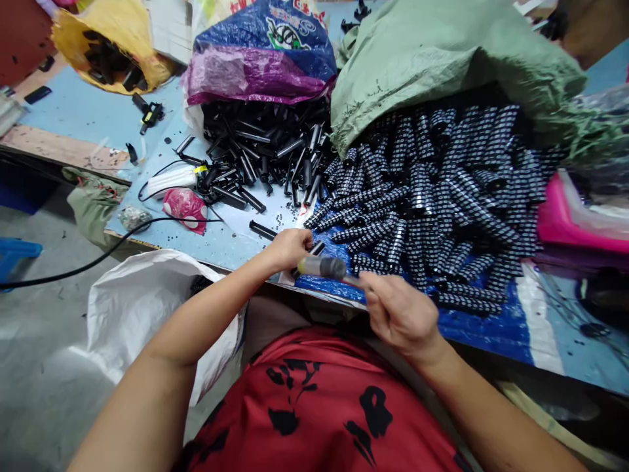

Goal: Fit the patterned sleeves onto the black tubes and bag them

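Observation:
A mallet [324, 266] with a pale yellowish end and a dark end is gripped by its thin handle in my right hand [401, 316], slightly blurred. Its head is just below and right of my left hand [289, 249] at the table's front edge. My left fingers are closed on a black plastic part [317, 248], mostly hidden by the hand and the mallet. Left of that hand lies another black length [263, 229]. To the right spreads a big heap of black rollers with pale studs [422, 203]. Behind my left hand is a pile of smooth black plastic parts [255, 144].
A green woven sack [457, 59], a blue and purple sack [265, 59] and a yellow sack [108, 39] lie along the back. A white sack [132, 308] hangs open below the table at left. A black cable [108, 252] crosses the left; a pink tub [580, 216] stands right.

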### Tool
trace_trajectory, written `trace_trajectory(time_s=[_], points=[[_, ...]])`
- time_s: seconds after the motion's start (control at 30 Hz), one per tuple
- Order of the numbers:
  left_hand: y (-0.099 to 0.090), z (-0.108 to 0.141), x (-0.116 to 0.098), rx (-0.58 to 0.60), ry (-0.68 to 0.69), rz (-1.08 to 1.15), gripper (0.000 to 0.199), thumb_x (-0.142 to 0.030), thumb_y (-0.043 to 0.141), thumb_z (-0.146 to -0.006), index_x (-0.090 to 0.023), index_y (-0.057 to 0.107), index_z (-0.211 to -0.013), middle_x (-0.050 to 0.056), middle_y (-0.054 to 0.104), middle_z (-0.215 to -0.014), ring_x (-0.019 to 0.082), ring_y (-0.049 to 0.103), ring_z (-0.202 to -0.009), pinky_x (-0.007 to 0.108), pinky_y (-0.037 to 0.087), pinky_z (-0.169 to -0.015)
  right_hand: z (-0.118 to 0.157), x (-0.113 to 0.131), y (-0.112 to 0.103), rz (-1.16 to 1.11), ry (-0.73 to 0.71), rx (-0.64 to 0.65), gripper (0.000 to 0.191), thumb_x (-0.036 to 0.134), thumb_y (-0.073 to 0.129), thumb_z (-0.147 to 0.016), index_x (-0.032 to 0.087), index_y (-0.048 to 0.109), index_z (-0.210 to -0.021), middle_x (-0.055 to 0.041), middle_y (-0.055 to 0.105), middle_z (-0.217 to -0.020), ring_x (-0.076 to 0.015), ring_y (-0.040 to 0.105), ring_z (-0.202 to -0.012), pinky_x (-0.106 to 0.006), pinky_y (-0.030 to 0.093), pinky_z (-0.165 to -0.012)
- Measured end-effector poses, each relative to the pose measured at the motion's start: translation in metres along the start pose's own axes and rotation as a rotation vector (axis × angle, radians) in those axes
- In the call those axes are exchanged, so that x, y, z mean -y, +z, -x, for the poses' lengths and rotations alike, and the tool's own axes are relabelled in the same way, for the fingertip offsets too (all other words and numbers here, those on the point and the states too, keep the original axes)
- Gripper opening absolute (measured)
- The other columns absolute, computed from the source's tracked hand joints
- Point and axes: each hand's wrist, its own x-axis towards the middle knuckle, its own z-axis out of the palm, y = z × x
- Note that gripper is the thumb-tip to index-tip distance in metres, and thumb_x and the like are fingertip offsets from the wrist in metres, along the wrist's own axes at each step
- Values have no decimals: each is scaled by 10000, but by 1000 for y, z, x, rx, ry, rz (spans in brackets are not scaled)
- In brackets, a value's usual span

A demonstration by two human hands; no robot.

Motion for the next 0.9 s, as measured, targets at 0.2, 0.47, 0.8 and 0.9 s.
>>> trace_trajectory(time_s=[0.2, 0.47, 0.8, 0.9], points=[[5, -6, -12, -28, 8, -146, 422, -370, 892, -588, -200, 511, -648, -52, 481, -570, 123, 390, -551, 281, 241, -570, 25, 2, 15, 22, -81, 178, 273, 172, 573, -987, 160, 643, -1250, -39, 694, -815, -160, 626, -685, -301, 486, -678], [-90, 107, 15, 470, 6, -297, 259, -411, 784, -754, -206, 625, -743, -24, 562, -650, 141, 476, -597, 260, 276, -555, 72, -45, -24, 194, -10, 110, 263, 223, 733, -920, 162, 670, -1168, -89, 731, -988, -205, 658, -868, -326, 499, -783], [-66, 66, 41, -293, 174, -789, 202, -198, 571, -913, -157, 692, -1070, 160, 689, -1076, 302, 584, -1056, 423, 438, -901, 31, -58, -17, 434, -15, 387, 217, 283, 573, -1001, 129, 694, -1095, -134, 726, -1039, -256, 613, -837, -383, 427, -694], [-62, 43, 45, -224, 218, -867, 129, -166, 557, -916, -179, 676, -867, 148, 688, -938, 304, 594, -983, 447, 436, -853, 33, -62, -21, 384, -59, 393, 193, 247, 553, -1004, 130, 683, -1083, -150, 723, -1083, -268, 644, -885, -383, 452, -720]])
